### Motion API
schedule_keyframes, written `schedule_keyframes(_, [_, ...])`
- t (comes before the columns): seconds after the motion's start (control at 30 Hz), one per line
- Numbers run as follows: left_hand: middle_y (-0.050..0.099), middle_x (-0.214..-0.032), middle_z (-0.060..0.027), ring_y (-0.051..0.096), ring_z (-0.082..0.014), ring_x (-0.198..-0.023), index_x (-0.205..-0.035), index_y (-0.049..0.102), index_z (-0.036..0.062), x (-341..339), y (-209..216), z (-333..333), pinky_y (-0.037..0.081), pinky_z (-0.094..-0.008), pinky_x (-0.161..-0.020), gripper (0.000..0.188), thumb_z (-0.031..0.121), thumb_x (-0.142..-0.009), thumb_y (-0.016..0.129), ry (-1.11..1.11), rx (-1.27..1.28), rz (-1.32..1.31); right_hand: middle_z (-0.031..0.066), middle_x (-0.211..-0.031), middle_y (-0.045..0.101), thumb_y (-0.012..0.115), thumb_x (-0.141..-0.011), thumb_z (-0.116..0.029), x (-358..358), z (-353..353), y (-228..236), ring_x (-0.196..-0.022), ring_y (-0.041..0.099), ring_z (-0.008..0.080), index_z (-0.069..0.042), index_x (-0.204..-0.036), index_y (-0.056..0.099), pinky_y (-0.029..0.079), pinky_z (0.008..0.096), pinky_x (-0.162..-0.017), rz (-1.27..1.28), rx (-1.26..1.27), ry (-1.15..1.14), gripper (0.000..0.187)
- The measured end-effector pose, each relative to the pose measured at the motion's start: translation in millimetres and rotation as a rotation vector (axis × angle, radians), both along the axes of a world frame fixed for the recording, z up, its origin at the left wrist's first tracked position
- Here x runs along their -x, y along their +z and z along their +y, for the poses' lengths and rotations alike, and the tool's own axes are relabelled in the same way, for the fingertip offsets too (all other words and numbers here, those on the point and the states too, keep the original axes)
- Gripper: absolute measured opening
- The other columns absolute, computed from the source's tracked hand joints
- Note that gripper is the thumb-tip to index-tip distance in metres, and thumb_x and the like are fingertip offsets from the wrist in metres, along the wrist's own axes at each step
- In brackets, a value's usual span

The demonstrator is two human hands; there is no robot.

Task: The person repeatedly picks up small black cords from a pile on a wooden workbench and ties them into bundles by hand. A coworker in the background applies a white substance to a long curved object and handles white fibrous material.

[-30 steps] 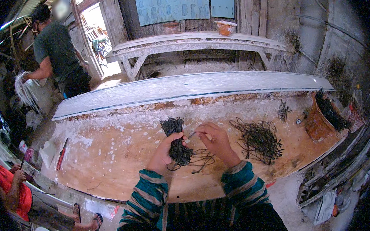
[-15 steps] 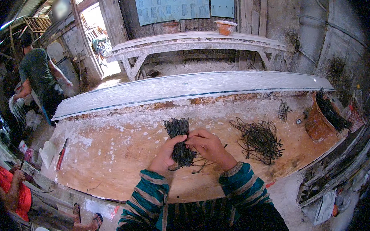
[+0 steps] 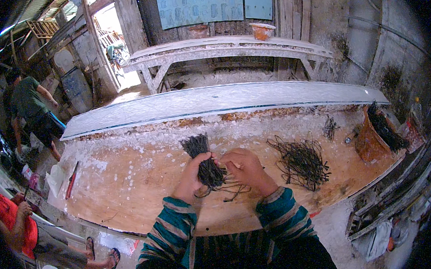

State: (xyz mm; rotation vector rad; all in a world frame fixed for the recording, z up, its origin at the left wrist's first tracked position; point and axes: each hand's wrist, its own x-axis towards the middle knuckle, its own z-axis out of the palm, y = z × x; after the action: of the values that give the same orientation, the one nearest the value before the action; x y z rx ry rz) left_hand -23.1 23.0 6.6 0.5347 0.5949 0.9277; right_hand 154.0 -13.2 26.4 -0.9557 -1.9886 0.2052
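Observation:
My left hand (image 3: 190, 176) is wrapped round a thick bundle of black cords (image 3: 210, 172), its ends fanning out above and below the grip. Just right of the bundle, my right hand (image 3: 248, 169) has thumb and fingers pinched together. Whatever lies between those fingertips is too small to make out. A few loose strands trail from the bundle's lower end onto the wooden board beneath. To the right lies a tangled pile of black looped cords (image 3: 300, 163), with a smaller clump (image 3: 330, 128) behind it.
An orange bucket (image 3: 371, 142) of black cords stands at the board's right end. A red-handled tool (image 3: 71, 181) lies left on the wooden board (image 3: 123, 198). Behind runs a long white panel (image 3: 217, 102). One person (image 3: 32, 101) bends at far left; another in red (image 3: 17, 221) is near left.
The bundle in my left hand has tilted and shifted slightly left. My right hand has drawn a little away from it. The far-left person has moved further left and bent down.

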Motion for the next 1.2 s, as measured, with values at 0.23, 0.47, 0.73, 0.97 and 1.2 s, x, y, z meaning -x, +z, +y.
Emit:
schedule_keyframes(0.23, [0.055,-0.073,-0.003,0.057,-0.0193,-0.072,-0.082,0.054,0.0069,21.2,7.4,13.0,0.049,-0.0332,-0.071,0.011,0.014,-0.078,0.062,0.282,-0.137,-0.247,0.0096,-0.08,0.063,0.066,-0.07,-0.014,-12.0,3.8,-6.9,-0.069,0.061,0.0251,-0.006,-0.083,0.065,0.047,0.0332,-0.062,-0.192,0.395,0.174,0.015])
schedule_keyframes(0.47, [0.055,-0.071,-0.0018,0.056,-0.0177,-0.071,-0.081,0.054,0.0079,30.0,3.2,24.0,0.048,-0.0328,-0.071,0.012,0.014,-0.078,0.063,0.272,-0.163,-0.22,0.0107,-0.076,0.063,0.067,-0.068,-0.014,-10.0,8.7,-31.1,-0.069,0.061,0.0246,-0.003,-0.08,0.063,0.047,0.0327,-0.062,-0.317,0.466,0.13,0.017])
schedule_keyframes(0.73, [0.056,-0.072,-0.0033,0.056,-0.0184,-0.072,-0.08,0.054,0.0074,24.7,-0.6,19.7,0.048,-0.0331,-0.07,0.011,0.015,-0.079,0.062,0.253,-0.108,-0.157,0.0075,-0.074,0.062,0.065,-0.07,-0.008,-5.6,7.5,-20.9,-0.066,0.059,0.0184,-0.003,-0.09,0.063,0.046,0.0307,-0.061,-0.192,0.401,0.039,0.02])
schedule_keyframes(0.97, [0.056,-0.07,-0.004,0.058,-0.0193,-0.07,-0.079,0.055,0.0068,11.2,16.1,1.0,0.05,-0.0347,-0.067,0.01,0.014,-0.079,0.061,0.139,-0.068,-0.124,0.0011,-0.079,0.056,0.057,-0.082,-0.004,-18.2,9.9,-8.5,-0.069,0.051,0.0084,-0.002,-0.119,0.05,0.044,0.0223,-0.063,0.449,0.435,-0.024,0.038])
schedule_keyframes(1.2, [0.058,-0.071,-0.0061,0.059,-0.019,-0.069,-0.079,0.056,0.0059,8.9,3.8,5.0,0.052,-0.0345,-0.064,0.013,0.017,-0.079,0.063,0.004,-0.059,-0.064,0.0038,-0.091,0.052,0.055,-0.086,-0.005,-14.4,11.6,-6.9,-0.08,0.054,0.0115,-0.001,-0.107,0.052,0.046,0.0238,-0.072,0.704,0.249,-0.013,0.021])
